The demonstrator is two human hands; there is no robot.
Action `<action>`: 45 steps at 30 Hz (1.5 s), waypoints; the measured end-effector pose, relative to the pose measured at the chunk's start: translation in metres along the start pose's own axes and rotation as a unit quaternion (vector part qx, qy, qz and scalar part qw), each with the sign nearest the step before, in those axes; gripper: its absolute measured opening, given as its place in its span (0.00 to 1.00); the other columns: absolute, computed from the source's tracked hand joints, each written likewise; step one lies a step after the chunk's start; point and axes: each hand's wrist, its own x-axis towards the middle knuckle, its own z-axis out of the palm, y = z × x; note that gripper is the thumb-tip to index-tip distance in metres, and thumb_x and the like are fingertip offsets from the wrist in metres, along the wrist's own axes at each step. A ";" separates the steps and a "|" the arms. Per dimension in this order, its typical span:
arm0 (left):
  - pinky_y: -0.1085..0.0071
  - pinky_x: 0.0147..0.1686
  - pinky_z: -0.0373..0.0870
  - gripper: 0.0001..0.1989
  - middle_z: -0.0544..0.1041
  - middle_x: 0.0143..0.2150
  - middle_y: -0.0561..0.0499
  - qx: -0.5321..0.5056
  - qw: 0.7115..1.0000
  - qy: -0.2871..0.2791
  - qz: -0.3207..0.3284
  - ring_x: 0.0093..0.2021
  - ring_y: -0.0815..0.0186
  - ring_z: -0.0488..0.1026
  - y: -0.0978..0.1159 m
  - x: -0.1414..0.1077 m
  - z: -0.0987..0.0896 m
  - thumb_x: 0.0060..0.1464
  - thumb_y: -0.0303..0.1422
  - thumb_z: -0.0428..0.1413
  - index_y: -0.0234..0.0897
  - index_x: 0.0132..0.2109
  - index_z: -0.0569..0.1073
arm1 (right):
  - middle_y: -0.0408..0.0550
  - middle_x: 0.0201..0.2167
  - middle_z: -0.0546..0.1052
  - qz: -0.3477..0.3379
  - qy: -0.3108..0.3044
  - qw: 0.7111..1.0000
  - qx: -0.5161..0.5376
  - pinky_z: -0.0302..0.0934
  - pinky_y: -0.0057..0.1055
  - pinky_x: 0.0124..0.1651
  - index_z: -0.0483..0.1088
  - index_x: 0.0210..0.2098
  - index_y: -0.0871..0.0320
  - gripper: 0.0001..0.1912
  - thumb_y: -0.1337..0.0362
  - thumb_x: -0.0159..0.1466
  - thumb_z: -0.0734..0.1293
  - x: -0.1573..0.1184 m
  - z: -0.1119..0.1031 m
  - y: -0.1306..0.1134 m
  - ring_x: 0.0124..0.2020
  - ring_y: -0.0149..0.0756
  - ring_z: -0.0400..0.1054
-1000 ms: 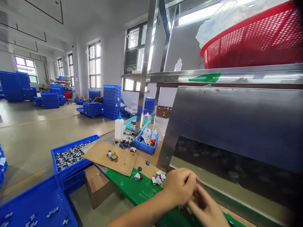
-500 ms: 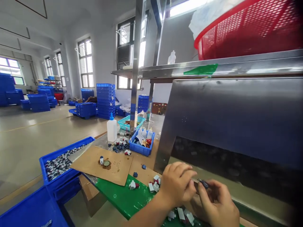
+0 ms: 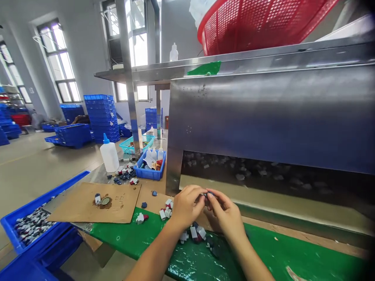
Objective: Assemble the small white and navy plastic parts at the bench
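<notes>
My left hand and my right hand meet in front of the metal hood. Between the right fingertips is a small dark blue piece, mostly covered by the fingers. The left thumb and fingers pinch at its near side; whatever they grip is too small to make out. Below the hands, small white, dark and red parts lie on the green table cover. Another group of white and red parts lies just left of my left hand.
A metal hood stands behind the hands, with a red basket on the shelf above. At left are cardboard with a small round dish, a white bottle, a blue basket and a blue bin of parts.
My view has turned to the right. My hands, apart before, have come together at the fingertips around the small dark blue piece.
</notes>
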 end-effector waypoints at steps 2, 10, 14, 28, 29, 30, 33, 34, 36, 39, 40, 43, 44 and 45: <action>0.69 0.42 0.68 0.09 0.74 0.40 0.51 -0.004 1.000 0.000 -0.010 0.41 0.65 0.70 -0.001 0.000 0.001 0.55 0.28 0.50 0.40 0.41 0.72 | 0.49 0.25 0.74 0.002 -0.009 1.000 0.012 0.60 0.28 0.21 0.70 0.37 0.61 0.21 0.50 0.53 0.63 0.000 0.000 -0.001 0.22 0.35 0.65; 0.70 0.40 0.69 0.08 0.74 0.39 0.50 -0.026 0.998 0.011 -0.059 0.38 0.66 0.71 0.001 0.001 0.000 0.54 0.29 0.50 0.39 0.40 0.72 | 0.46 0.22 0.71 -0.030 -0.023 0.999 0.017 0.61 0.29 0.23 0.69 0.42 0.60 0.21 0.51 0.56 0.62 0.000 -0.001 0.000 0.24 0.35 0.65; 0.72 0.36 0.69 0.08 0.74 0.36 0.51 -0.037 0.996 0.012 -0.081 0.35 0.67 0.71 0.000 0.001 0.001 0.52 0.27 0.50 0.38 0.38 0.73 | 0.48 0.24 0.72 -0.039 -0.039 0.998 0.004 0.63 0.30 0.26 0.69 0.42 0.60 0.21 0.52 0.56 0.62 -0.001 0.000 0.001 0.26 0.36 0.66; 0.76 0.26 0.61 0.07 0.68 0.25 0.54 -0.063 0.993 0.005 -0.103 0.26 0.71 0.65 0.000 0.004 -0.010 0.47 0.24 0.51 0.35 0.30 0.74 | 0.52 0.38 0.75 -0.069 -0.058 0.995 -0.050 0.64 0.35 0.38 0.71 0.42 0.59 0.19 0.54 0.58 0.61 -0.004 0.000 0.001 0.34 0.40 0.69; 0.76 0.26 0.61 0.07 0.68 0.25 0.54 -0.069 0.993 -0.001 -0.099 0.26 0.71 0.65 -0.001 0.004 -0.011 0.47 0.24 0.51 0.35 0.30 0.74 | 0.53 0.38 0.75 -0.070 -0.058 0.995 -0.050 0.64 0.34 0.38 0.71 0.42 0.59 0.19 0.53 0.58 0.61 -0.004 0.000 0.001 0.33 0.39 0.69; 0.77 0.26 0.61 0.07 0.68 0.25 0.54 -0.075 0.993 -0.007 -0.096 0.26 0.71 0.65 -0.002 0.005 -0.011 0.47 0.24 0.51 0.35 0.30 0.74 | 0.53 0.38 0.75 -0.070 -0.058 0.995 -0.048 0.64 0.34 0.37 0.71 0.42 0.59 0.19 0.53 0.58 0.61 -0.004 0.000 0.001 0.32 0.39 0.69; 0.76 0.26 0.62 0.08 0.71 0.26 0.53 -0.092 0.992 -0.021 -0.089 0.27 0.70 0.66 -0.002 0.005 -0.011 0.49 0.25 0.51 0.36 0.32 0.75 | 0.52 0.36 0.75 -0.069 -0.049 0.995 -0.044 0.64 0.33 0.33 0.71 0.42 0.59 0.21 0.52 0.58 0.60 -0.003 -0.001 0.001 0.31 0.38 0.68; 0.75 0.27 0.63 0.08 0.72 0.27 0.53 -0.097 0.991 -0.024 -0.089 0.28 0.69 0.67 -0.002 0.005 -0.010 0.50 0.26 0.51 0.36 0.33 0.75 | 0.52 0.34 0.75 -0.067 -0.044 0.996 -0.042 0.64 0.32 0.32 0.71 0.43 0.60 0.21 0.52 0.58 0.60 -0.002 -0.002 0.001 0.30 0.38 0.68; 0.75 0.29 0.65 0.08 0.74 0.30 0.51 -0.108 0.990 -0.028 -0.088 0.31 0.68 0.69 -0.001 0.004 -0.008 0.52 0.29 0.51 0.36 0.35 0.75 | 0.52 0.32 0.75 -0.064 -0.033 0.997 -0.039 0.63 0.31 0.29 0.70 0.44 0.61 0.23 0.51 0.59 0.59 -0.001 -0.003 0.001 0.29 0.38 0.68; 0.75 0.30 0.67 0.07 0.76 0.33 0.50 -0.121 0.988 -0.027 -0.091 0.33 0.67 0.71 0.001 0.003 -0.006 0.52 0.30 0.52 0.37 0.37 0.74 | 0.52 0.31 0.75 -0.065 -0.025 0.997 -0.039 0.62 0.31 0.28 0.69 0.45 0.61 0.24 0.51 0.59 0.58 -0.001 -0.005 0.001 0.28 0.37 0.67; 0.75 0.29 0.67 0.08 0.76 0.34 0.50 -0.124 0.988 -0.025 -0.093 0.34 0.67 0.71 0.001 0.003 -0.005 0.52 0.30 0.52 0.37 0.38 0.74 | 0.52 0.32 0.75 -0.067 -0.024 0.997 -0.039 0.62 0.31 0.29 0.70 0.45 0.61 0.24 0.51 0.59 0.58 -0.001 -0.005 0.001 0.28 0.37 0.67; 0.75 0.30 0.68 0.09 0.76 0.37 0.50 -0.130 0.987 -0.020 -0.097 0.34 0.67 0.71 0.001 0.002 -0.005 0.52 0.29 0.52 0.37 0.40 0.73 | 0.51 0.34 0.75 -0.075 -0.023 0.996 -0.041 0.63 0.32 0.32 0.70 0.44 0.59 0.22 0.51 0.59 0.59 -0.001 -0.005 -0.001 0.30 0.37 0.67; 0.74 0.30 0.68 0.09 0.76 0.37 0.50 -0.131 0.987 -0.020 -0.096 0.35 0.67 0.71 0.001 0.002 -0.005 0.52 0.29 0.52 0.37 0.40 0.73 | 0.51 0.35 0.74 -0.079 -0.022 0.996 -0.042 0.63 0.33 0.34 0.70 0.44 0.59 0.21 0.52 0.59 0.59 -0.001 -0.004 -0.001 0.31 0.38 0.67; 0.74 0.31 0.68 0.08 0.76 0.37 0.50 -0.131 0.987 -0.021 -0.096 0.35 0.67 0.71 0.001 0.003 -0.005 0.51 0.28 0.52 0.37 0.39 0.74 | 0.51 0.37 0.74 -0.083 -0.020 0.995 -0.043 0.63 0.33 0.36 0.71 0.43 0.58 0.21 0.52 0.58 0.59 -0.001 -0.005 -0.002 0.33 0.38 0.67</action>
